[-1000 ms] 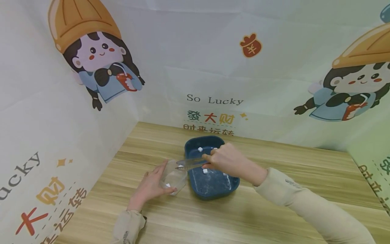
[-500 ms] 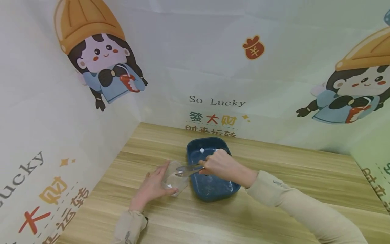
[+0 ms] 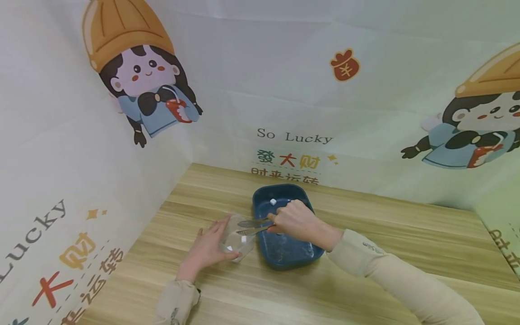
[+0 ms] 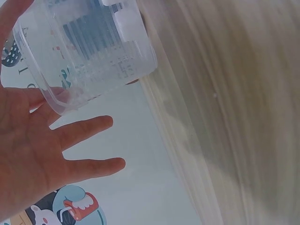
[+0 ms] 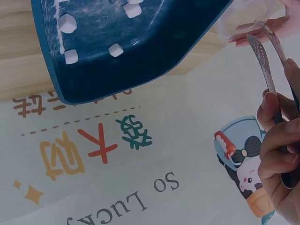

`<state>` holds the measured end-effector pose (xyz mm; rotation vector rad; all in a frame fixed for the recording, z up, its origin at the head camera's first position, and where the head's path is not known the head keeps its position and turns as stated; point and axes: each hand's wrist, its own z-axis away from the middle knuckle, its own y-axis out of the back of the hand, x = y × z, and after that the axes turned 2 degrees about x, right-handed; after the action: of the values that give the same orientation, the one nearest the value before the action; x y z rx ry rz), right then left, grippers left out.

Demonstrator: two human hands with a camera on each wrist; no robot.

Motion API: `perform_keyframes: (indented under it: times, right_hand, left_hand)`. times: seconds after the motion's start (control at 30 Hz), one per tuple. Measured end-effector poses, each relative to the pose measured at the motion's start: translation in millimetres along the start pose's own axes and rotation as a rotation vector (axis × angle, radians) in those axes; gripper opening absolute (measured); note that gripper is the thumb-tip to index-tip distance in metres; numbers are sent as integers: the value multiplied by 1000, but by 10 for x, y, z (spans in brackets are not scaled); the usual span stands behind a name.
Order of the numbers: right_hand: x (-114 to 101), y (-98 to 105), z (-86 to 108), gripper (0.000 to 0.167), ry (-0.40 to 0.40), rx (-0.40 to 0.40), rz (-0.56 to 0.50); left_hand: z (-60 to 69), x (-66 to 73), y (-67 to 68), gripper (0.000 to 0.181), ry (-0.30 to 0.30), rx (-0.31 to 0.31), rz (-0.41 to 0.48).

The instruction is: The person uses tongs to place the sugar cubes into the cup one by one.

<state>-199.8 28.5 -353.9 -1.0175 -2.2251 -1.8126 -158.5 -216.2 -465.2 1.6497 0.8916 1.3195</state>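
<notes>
My left hand (image 3: 205, 247) holds a clear plastic container (image 4: 84, 89) at its rim, thumb on one side and fingers on the other, two of them spread free in the left wrist view. Two white cubes (image 3: 243, 239) are visible inside it. My right hand (image 3: 298, 225) grips metal tongs (image 5: 262, 60) with perforated tips. In the head view the tips are over the container, apart from each other, with nothing visible between them. Beside it stands a dark blue basin (image 3: 286, 255), partly hidden under my right hand. Several white cubes (image 5: 68, 23) lie on its bottom.
Container and basin stand side by side on a wood-grain table (image 3: 365, 280). Printed white cloth walls (image 3: 227, 113) rise behind and at the sides. The basin's raised rim (image 3: 255, 205) lies beneath the tongs.
The tongs' tips have spread, and the white cube that was between them is now inside the container. The head view has shifted slightly; my left hand stays on the container.
</notes>
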Motion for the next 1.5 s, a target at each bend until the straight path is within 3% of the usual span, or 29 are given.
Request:
perform_keyframes:
  times: [0.53, 1.0, 1.5]
  right_hand:
    - [68, -21, 131, 28, -27, 79, -35]
    - [111, 18, 276, 29, -44, 85, -60]
    - [123, 11, 348, 29, -63, 117, -83]
  left_hand:
    - [-80, 84, 37, 109, -9, -8, -107]
    - [-102, 205, 94, 108, 46, -49, -98]
    - [-105, 209, 76, 108, 75, -54, -87]
